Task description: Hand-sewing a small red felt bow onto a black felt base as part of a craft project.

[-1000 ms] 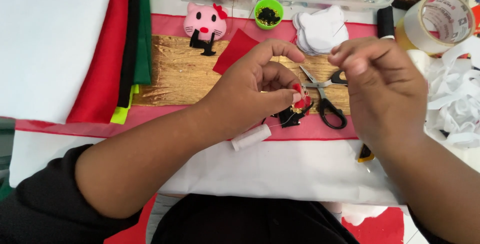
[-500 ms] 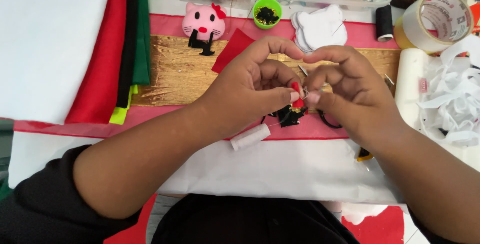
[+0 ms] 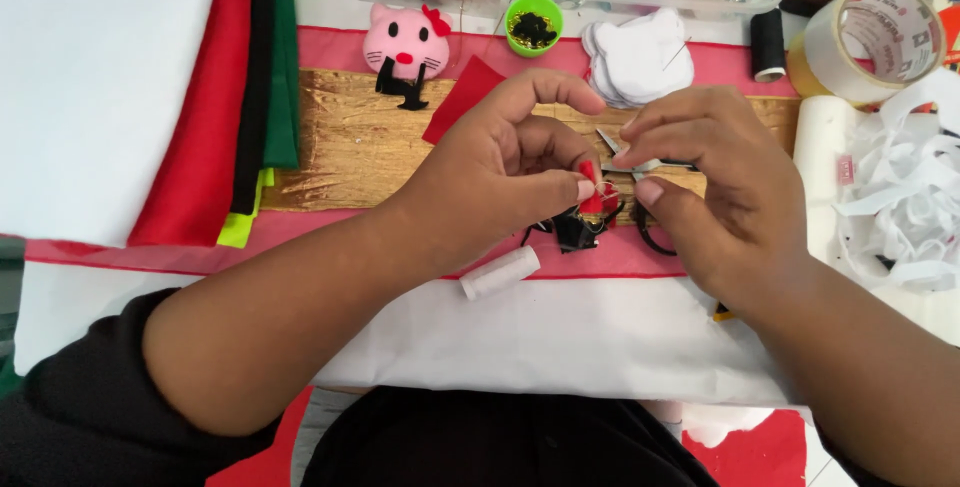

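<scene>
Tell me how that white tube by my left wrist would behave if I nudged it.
The white tube lies on its side on flat cloth, so it would probably roll. It looks small and smooth, so likely light and a bit slippery. The left hand sits just above it and could easily knock it.

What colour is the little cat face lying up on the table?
The cat face is pink, with a red bow and nose, seen in the head view.
</scene>
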